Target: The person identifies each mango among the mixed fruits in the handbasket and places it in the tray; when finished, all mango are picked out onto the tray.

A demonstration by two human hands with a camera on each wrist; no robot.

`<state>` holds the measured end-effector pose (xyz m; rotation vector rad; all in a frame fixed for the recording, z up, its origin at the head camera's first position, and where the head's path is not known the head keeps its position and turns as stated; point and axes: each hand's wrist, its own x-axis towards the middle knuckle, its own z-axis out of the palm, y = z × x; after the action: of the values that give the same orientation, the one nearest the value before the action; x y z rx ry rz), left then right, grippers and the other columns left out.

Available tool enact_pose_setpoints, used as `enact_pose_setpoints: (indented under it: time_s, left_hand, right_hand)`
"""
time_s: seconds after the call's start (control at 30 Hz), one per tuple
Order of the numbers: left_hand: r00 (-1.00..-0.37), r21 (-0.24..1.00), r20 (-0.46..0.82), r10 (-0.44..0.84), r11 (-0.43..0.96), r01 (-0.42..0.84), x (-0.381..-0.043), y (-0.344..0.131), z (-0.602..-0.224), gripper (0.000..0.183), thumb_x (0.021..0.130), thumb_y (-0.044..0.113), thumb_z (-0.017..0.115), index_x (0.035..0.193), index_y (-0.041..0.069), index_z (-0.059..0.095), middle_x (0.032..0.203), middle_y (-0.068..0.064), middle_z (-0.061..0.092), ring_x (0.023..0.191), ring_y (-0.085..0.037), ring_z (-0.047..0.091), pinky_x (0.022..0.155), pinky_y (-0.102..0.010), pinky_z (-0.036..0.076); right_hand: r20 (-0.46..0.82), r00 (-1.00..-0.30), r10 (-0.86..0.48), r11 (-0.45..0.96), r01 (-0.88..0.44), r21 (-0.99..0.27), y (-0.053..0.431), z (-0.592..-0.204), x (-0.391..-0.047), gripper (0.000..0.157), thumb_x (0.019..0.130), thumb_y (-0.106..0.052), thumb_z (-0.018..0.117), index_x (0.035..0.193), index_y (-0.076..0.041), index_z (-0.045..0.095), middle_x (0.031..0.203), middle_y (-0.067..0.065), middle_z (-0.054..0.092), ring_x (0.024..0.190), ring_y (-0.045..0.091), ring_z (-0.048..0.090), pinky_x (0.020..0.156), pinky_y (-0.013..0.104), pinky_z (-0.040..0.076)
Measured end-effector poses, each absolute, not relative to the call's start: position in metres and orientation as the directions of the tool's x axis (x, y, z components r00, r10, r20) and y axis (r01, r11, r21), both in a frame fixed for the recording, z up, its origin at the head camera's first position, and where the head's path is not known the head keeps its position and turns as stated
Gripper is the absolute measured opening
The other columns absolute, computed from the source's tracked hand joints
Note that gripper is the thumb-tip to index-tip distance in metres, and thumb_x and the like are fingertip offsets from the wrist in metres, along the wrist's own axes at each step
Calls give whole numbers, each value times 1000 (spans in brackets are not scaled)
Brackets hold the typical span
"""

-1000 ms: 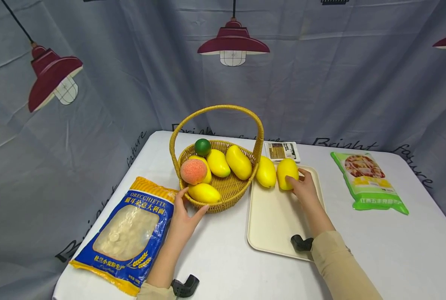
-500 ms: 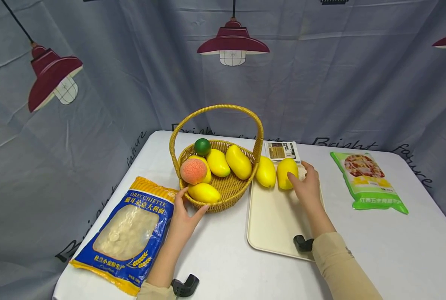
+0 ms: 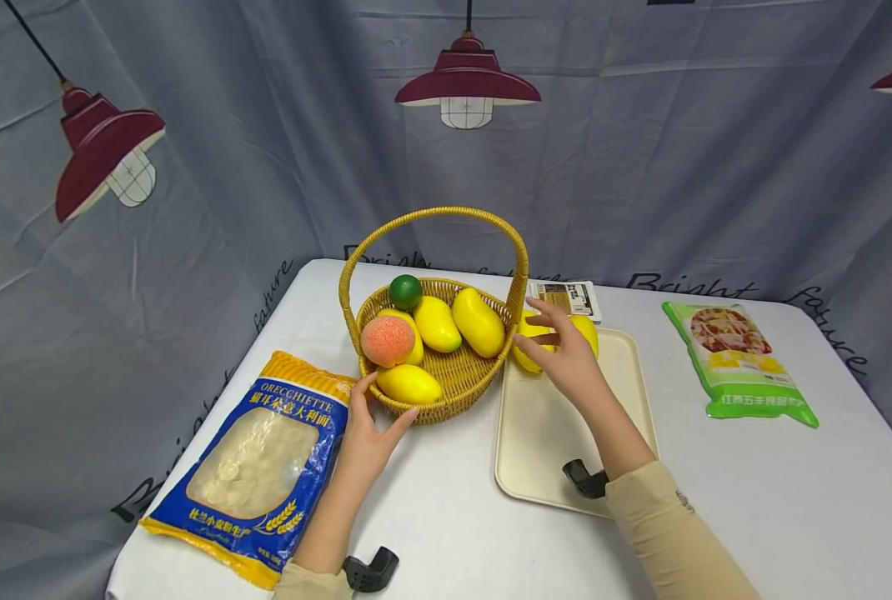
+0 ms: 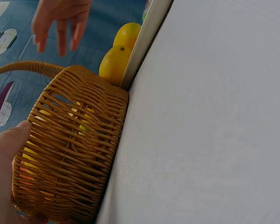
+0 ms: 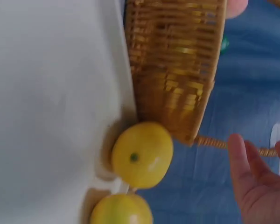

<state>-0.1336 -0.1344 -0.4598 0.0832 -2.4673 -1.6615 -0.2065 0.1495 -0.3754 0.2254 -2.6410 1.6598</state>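
Note:
A wicker basket (image 3: pixel 457 410) with a tall handle stands mid-table, holding several yellow mangoes (image 3: pixel 479 323), a peach (image 3: pixel 388 342) and a small green round fruit (image 3: pixel 405 292). My left hand (image 3: pixel 362 446) holds its near left side, thumb at the rim in the left wrist view. Beside the handle, my right hand (image 3: pixel 570 363) hovers with spread fingers and holds nothing. Below it, two mangoes sit side by side at the far end of a cream tray (image 3: pixel 547 446). The nearer mango (image 5: pixel 144 154) is beside the basket; the other mango (image 3: pixel 587 328) is partly hidden behind my hand.
A blue and yellow bag of orecchiette (image 3: pixel 254 467) lies left of the basket. A green food packet (image 3: pixel 742 358) lies at the right. Behind the tray is a small printed packet (image 3: pixel 577 298). A grey curtain (image 3: pixel 603 183) hangs behind the table.
My right hand has let go of the right mango on the tray, drawn back from it, and moved left toward the basket handle. The left hand and the basket stay in place.

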Motion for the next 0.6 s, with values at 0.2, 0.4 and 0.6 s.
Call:
enact_pose_setpoints:
  time_s: [0.2, 0.4, 0.6]
  left_hand:
    - [-985, 923, 107, -133, 382, 48, -135, -135, -459, 81, 84, 36, 76, 145, 16, 27, 150, -18, 27, 134, -38, 32, 109, -53, 29]
    - [-988, 925, 81, -133, 378, 25, -134, -135, -458, 81, 83, 40, 75, 145, 20, 26, 151, -16, 27, 134, -36, 33, 109, -53, 31]
    - [-989, 927, 76, -128, 374, 23, -133, -135, -458, 82, 83, 43, 75, 145, 21, 25, 152, -15, 26, 136, -35, 32, 109, -54, 30]
  right_hand:
    - [77, -953, -293, 453, -209, -867, 116, -370, -203, 56, 88, -30, 72, 139, -26, 49, 130, 12, 55, 104, 28, 60, 81, 39, 55]
    - [76, -896, -438, 495, -311, -811, 88, -376, -205, 55, 87, -34, 73, 137, -24, 53, 134, 2, 55, 104, 26, 60, 83, 36, 53]
    - [81, -827, -557, 491, -406, -770, 70, -384, -209, 55, 87, -33, 73, 136, -17, 54, 134, 2, 56, 110, 27, 59, 89, 39, 51]
